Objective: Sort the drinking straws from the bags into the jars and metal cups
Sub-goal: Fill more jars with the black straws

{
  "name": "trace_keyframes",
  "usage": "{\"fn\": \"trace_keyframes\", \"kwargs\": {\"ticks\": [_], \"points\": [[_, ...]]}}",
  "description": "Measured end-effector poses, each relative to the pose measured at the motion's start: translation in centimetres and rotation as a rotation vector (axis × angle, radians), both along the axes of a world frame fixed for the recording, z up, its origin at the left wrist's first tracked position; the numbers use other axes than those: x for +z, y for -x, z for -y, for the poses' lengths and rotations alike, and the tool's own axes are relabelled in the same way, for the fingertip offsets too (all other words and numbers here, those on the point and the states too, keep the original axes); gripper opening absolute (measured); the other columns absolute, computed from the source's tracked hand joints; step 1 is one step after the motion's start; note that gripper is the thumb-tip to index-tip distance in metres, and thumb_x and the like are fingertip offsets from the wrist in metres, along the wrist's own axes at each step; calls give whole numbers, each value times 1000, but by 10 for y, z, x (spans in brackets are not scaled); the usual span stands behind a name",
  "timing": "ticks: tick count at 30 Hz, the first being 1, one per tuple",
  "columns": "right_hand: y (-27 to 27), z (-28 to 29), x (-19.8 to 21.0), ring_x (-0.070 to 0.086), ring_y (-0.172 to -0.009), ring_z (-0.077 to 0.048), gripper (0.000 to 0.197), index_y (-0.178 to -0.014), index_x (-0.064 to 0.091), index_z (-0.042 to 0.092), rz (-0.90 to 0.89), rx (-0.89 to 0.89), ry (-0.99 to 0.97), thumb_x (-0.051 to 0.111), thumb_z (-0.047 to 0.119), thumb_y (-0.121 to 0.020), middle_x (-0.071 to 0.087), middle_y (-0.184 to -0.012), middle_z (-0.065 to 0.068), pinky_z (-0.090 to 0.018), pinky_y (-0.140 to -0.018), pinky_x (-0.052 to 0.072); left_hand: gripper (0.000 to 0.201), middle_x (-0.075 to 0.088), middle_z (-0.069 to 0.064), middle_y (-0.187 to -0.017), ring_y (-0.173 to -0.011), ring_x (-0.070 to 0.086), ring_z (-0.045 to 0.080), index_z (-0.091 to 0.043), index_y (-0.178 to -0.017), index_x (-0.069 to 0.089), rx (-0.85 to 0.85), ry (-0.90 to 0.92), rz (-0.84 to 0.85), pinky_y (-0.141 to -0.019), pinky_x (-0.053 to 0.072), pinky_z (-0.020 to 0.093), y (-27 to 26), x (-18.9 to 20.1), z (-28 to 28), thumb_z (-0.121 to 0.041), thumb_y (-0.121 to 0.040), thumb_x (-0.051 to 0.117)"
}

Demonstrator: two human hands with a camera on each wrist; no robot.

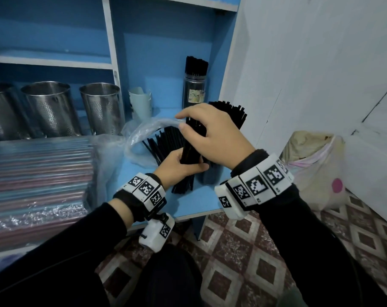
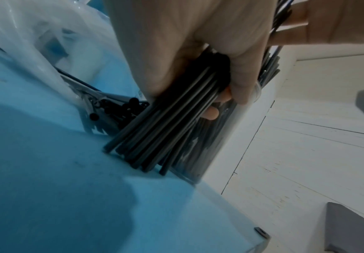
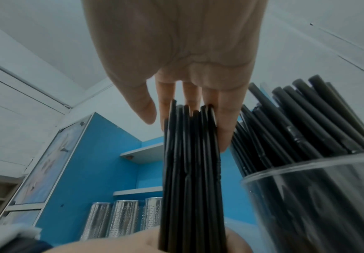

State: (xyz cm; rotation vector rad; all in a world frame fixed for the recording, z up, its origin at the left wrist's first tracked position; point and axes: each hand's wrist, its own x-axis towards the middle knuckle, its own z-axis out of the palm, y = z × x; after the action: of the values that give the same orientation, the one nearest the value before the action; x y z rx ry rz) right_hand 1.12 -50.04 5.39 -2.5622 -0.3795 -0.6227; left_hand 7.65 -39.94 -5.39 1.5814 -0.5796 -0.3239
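The left hand is clenched around the lower part of a bundle of black straws, whose bottom ends rest on the blue shelf. The right hand lies over the bundle's top with fingers extended and relaxed, touching the tips rather than gripping them. Just beside stands a clear jar, already holding many black straws. More straws lie in the open plastic bag; 3 perforated metal cups stand to the left. The step appears to be squaring the bundle: tapping the ends level on the shelf while the upper hand steadies them should ease insertion among the straws crowding the jar.
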Motion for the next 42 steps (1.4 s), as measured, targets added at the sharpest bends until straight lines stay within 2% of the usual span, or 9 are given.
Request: {"fn": "trace_keyframes", "kwargs": {"ticks": [5,12,16,19,22,26,32,35,42], "points": [[2,0,0,57,-102,-15,18,-105,68,13,-50,7,56,62,23,-91,65,-103,-2,-29,-95,41,21,68,12,-88,-83,62,17,1,-93,68,-53,-159,-34,-83,51,37,-4,-6,1,-15,-83,77],[14,11,10,57,-96,-5,78,-130,46,24,-66,93,-402,87,40,-65,51,-114,6,-19,-81,53,13,65,3,-73,-68,61,13,-9,-87,68,-10,-23,205,-67,51,31,0,20,-7,-20,-94,63],[18,16,2,53,-84,2,50,-102,62,9,-166,122,-306,89,29,-66,53,-90,18,-10,-78,39,30,70,-6,-94,-92,66,13,-22,-105,64,-258,-181,349,-78,54,30,10,33,-13,-36,-79,67],[23,11,-6,59,-77,-2,12,-83,67,4,-183,177,-355,77,6,-77,62,-80,4,-9,-75,42,44,63,-35,-95,-95,60,-15,-36,-112,48,-207,-59,360,-80,47,8,16,34,-6,-33,-73,67],[24,15,4,58,-68,-1,14,-75,61,5,-91,120,-423,73,6,-80,62,-71,-2,-9,-66,44,32,64,-32,-77,-71,61,-13,-39,-99,54,-134,24,416,-59,45,5,19,41,4,-25,-71,62],[23,31,32,68,-73,-16,10,-75,66,3,35,92,-580,69,5,-84,68,-72,-6,-23,-71,54,62,62,-9,-116,-115,59,9,-33,-119,46,157,198,472,-94,49,31,16,44,18,-42,-68,80],[13,62,61,52,-50,1,16,-69,62,8,156,-57,-582,68,14,-83,56,-55,13,-8,-48,36,128,30,-10,-151,-138,33,0,-36,-149,7,58,-6,313,-112,27,23,-20,42,41,-48,-54,91],[8,72,64,50,-46,-2,17,-70,60,3,171,-115,-576,68,14,-80,54,-55,12,-10,-45,36,119,48,-24,-130,-116,46,-20,-29,-148,18,-5,-38,281,-102,39,17,-35,32,49,-31,-57,95],[-18,73,55,47,-44,-3,26,-80,57,-8,43,-174,-476,67,16,-80,52,-59,1,-16,-42,39,91,63,-24,-118,-111,57,-8,-39,-128,49,37,-60,257,-94,47,23,-40,21,51,-51,-48,91]]}}
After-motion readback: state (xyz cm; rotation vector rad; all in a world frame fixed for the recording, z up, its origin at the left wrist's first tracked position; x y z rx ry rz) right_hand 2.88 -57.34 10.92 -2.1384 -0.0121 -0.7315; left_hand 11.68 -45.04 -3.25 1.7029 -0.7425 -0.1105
